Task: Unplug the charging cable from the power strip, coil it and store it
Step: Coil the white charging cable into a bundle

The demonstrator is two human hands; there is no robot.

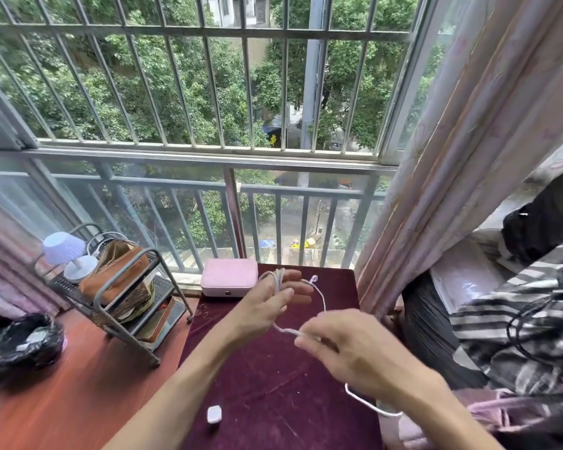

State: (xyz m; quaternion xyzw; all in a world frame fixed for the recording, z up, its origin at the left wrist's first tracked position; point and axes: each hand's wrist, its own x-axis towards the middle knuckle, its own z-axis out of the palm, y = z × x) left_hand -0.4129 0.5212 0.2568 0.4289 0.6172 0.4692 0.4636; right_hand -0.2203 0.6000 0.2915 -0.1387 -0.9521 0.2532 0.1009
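Coiling underway: left hand [270, 300] holds a few cable [322, 298] loops round its fingers over the table's [260, 378] far edge; right hand [348, 349] pinches the slack w/ its tail trailing off the right edge. Storing left.

A small table draped in dark red velvet cloth [267, 378] stands against a barred window [189, 92], beyond which green trees [143, 76] and a street below show. At the far edge of the cloth sits a pink rectangular box [229, 277]. To the left, on the reddish wooden floor [62, 401], a grey metal tiered rack [124, 306] carries a small white table lamp [67, 254] and a brown pouch [114, 277], with books on its lower shelf. A black plastic bag [23, 342] lies at the far left. Pink patterned curtains [468, 157] hang on the right, beside striped black-and-white bedding [517, 319].
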